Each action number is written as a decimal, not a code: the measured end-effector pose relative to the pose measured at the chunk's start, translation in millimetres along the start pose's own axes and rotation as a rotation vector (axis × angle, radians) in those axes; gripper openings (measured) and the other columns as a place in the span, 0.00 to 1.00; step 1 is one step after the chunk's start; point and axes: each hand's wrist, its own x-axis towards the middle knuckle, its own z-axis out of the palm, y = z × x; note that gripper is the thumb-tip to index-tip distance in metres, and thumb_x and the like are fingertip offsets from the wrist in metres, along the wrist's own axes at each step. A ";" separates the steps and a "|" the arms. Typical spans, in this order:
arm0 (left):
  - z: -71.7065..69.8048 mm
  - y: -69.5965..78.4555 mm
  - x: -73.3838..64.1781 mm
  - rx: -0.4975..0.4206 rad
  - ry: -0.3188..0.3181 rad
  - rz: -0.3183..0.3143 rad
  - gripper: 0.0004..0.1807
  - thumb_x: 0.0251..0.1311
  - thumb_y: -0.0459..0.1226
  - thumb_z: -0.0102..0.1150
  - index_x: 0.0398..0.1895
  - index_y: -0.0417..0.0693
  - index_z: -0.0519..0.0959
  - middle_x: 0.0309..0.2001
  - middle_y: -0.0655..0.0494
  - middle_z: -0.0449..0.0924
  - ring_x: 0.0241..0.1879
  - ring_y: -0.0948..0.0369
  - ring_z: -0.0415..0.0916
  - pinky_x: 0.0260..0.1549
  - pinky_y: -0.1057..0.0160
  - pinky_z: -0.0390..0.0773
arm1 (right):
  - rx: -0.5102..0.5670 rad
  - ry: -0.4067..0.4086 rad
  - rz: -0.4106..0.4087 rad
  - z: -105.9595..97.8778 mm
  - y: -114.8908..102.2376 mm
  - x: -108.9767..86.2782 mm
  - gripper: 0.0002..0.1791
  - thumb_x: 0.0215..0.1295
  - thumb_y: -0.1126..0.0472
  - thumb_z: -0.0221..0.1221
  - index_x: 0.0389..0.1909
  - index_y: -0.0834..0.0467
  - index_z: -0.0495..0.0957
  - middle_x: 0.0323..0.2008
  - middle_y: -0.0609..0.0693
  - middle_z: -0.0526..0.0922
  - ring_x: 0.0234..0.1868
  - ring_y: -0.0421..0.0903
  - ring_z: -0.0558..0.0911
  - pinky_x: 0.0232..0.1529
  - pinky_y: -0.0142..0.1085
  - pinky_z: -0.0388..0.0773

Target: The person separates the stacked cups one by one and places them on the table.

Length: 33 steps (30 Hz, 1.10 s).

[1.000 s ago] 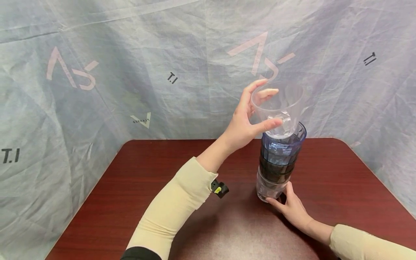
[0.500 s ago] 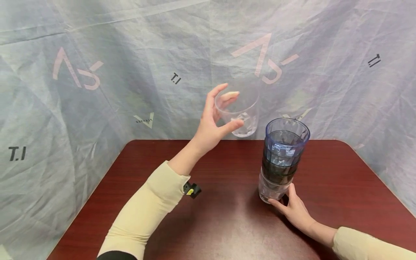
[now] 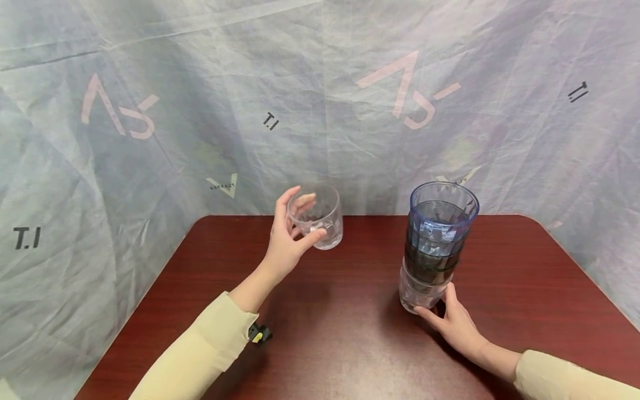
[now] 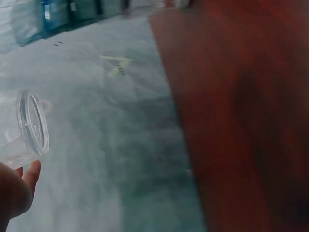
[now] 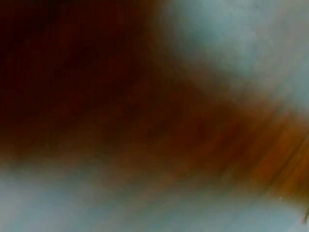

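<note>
The clear cup (image 3: pixel 332 230) is up in the left hand (image 3: pixel 287 244), thumb on the near side and fingers round the far side, so that hand is only spread as wide as the cup itself. It's off the table (image 3: pixel 350 339), mouth up, over toward the far edge. The right hand (image 3: pixel 457 328) is nowhere near that cup; it's down low with thumb and finger round the bottom of the stack of cups (image 3: pixel 432 250), which stands on the tabletop. So the clear cup sits well to the left of the stack, with a good stretch of dark red wood between them. Looks-wise, it's totally see-through and colourless, round rim, with what looks like a faceted pattern lower down catching the light. The stack goes blue at the top, smoky dark in the middle, then clear at the base. Left wrist view just gets part of the clear cup at its edge, against the pale cloth (image 4: pixel 96 135). Right wrist view is a brown-and-grey blur, can't tell anything about the grip from that one.
</note>
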 end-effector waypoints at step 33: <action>-99.6 -98.5 -47.0 0.178 0.418 -0.328 0.50 0.45 0.22 0.73 0.68 0.40 0.52 0.66 0.40 0.65 0.67 0.50 0.59 0.64 0.48 0.58 | -0.012 -0.030 0.013 -1.2 1.2 0.1 0.38 0.61 0.55 0.67 0.62 0.61 0.53 0.61 0.67 0.71 0.62 0.60 0.70 0.51 0.27 0.64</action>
